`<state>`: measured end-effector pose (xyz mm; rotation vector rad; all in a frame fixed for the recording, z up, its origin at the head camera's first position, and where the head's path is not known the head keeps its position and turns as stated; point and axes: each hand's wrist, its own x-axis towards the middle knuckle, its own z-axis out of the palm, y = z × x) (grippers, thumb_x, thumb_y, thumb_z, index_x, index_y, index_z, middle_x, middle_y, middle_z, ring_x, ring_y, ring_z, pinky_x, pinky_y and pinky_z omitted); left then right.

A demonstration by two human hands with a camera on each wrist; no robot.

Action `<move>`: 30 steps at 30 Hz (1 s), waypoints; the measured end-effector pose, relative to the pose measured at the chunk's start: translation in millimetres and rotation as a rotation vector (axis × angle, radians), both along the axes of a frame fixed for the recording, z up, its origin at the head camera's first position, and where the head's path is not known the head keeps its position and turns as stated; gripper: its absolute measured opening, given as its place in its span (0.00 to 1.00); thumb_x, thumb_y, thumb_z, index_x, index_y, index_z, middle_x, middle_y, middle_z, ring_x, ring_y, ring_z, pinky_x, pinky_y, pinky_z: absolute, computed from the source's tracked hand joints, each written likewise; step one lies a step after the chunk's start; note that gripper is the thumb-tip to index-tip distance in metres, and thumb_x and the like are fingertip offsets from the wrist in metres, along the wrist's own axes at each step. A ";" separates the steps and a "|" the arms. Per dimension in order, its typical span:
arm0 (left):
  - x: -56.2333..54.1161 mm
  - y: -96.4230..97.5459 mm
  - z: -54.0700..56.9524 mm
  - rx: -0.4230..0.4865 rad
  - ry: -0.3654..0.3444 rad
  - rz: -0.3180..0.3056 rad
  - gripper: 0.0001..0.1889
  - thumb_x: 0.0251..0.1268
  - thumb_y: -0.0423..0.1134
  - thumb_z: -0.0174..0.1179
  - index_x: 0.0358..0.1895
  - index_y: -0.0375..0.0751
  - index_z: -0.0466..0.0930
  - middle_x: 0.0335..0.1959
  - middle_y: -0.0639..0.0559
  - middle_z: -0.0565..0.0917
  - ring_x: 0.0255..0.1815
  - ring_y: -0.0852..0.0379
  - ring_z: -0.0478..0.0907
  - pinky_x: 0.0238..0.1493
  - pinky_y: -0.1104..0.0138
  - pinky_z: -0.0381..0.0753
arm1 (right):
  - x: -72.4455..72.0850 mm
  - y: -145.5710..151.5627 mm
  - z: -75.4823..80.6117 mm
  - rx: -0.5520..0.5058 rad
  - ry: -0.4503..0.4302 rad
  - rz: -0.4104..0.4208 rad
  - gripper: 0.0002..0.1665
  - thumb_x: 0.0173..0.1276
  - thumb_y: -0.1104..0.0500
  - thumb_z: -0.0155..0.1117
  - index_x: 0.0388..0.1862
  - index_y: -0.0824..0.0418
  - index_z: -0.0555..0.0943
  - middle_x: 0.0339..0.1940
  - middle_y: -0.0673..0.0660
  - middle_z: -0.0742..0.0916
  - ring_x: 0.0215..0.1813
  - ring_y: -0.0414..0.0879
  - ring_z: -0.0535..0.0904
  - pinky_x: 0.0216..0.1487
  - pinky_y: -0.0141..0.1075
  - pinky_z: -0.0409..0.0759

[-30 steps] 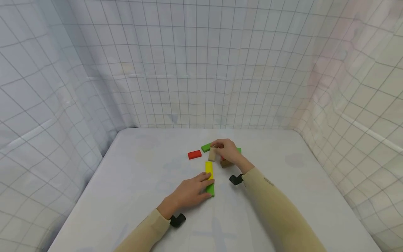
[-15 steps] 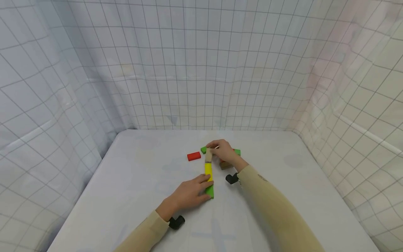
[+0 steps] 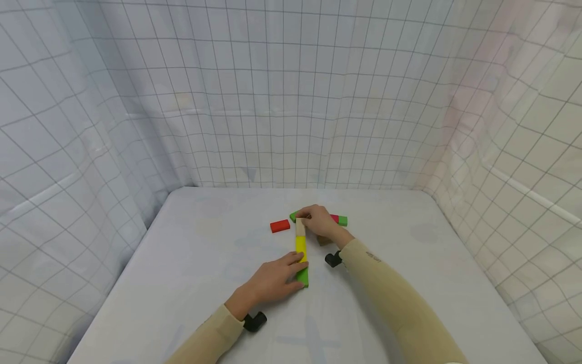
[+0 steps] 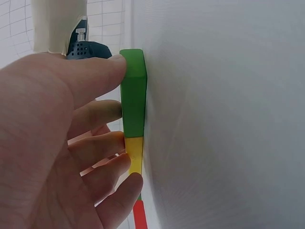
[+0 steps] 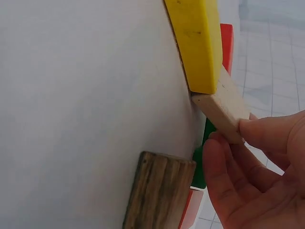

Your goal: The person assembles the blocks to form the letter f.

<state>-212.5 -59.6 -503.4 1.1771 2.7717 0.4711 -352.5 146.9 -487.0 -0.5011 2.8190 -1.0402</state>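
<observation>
My left hand [image 3: 273,278] lies over a row of two blocks. Its thumb touches the green block [image 4: 133,95] and other fingertips reach the yellow block [image 3: 300,246]. These two blocks lie end to end. At the yellow block's far end, my right hand [image 3: 318,221] pinches a plain wooden block [image 5: 224,104] between thumb and fingers. In the right wrist view the wooden block's near end meets the yellow block, partly behind it. A dark brown block [image 5: 162,191] lies beside the right hand, mostly hidden under it in the head view.
A red block [image 3: 280,226] lies left of the row. Another green block [image 3: 293,217] is partly behind the right hand. Beyond that hand sit a second red block [image 3: 335,218] and a further green block [image 3: 343,221]. Gridded white cloth walls [image 3: 291,101] surround the white table [image 3: 204,263].
My right hand has brought the plain wooden block left and lowered it in line with the far end of the yellow block. My left hand stays on the row.
</observation>
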 end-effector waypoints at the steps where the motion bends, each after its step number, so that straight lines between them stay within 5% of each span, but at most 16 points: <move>1: -0.1 -0.1 -0.2 0.002 0.002 -0.001 0.29 0.73 0.56 0.59 0.73 0.53 0.71 0.76 0.51 0.66 0.75 0.53 0.63 0.59 0.55 0.78 | 0.3 -0.4 -0.1 0.009 0.004 0.001 0.15 0.75 0.61 0.60 0.56 0.54 0.86 0.51 0.49 0.86 0.51 0.47 0.79 0.58 0.43 0.78; 10: -0.7 -0.8 -2.2 0.002 -0.009 0.000 0.29 0.74 0.57 0.57 0.74 0.53 0.70 0.77 0.52 0.64 0.77 0.52 0.60 0.61 0.54 0.77 | 3.7 -0.8 -5.6 0.087 -0.006 0.023 0.21 0.72 0.58 0.63 0.63 0.54 0.83 0.53 0.52 0.84 0.49 0.47 0.75 0.55 0.42 0.77; 20: -1.3 -2.0 -3.1 0.011 -0.004 -0.004 0.29 0.73 0.57 0.58 0.74 0.54 0.71 0.77 0.52 0.64 0.77 0.52 0.59 0.60 0.54 0.77 | 4.7 -3.1 -3.5 0.169 -0.062 0.067 0.31 0.68 0.51 0.71 0.70 0.54 0.77 0.65 0.55 0.80 0.58 0.49 0.74 0.64 0.47 0.74; 30: -1.4 -1.7 -3.4 0.007 0.010 -0.005 0.29 0.73 0.57 0.58 0.73 0.54 0.71 0.76 0.52 0.65 0.77 0.53 0.61 0.60 0.54 0.77 | 8.7 -0.6 -3.8 0.146 -0.047 0.087 0.31 0.69 0.51 0.71 0.70 0.53 0.78 0.60 0.55 0.79 0.49 0.48 0.74 0.50 0.38 0.77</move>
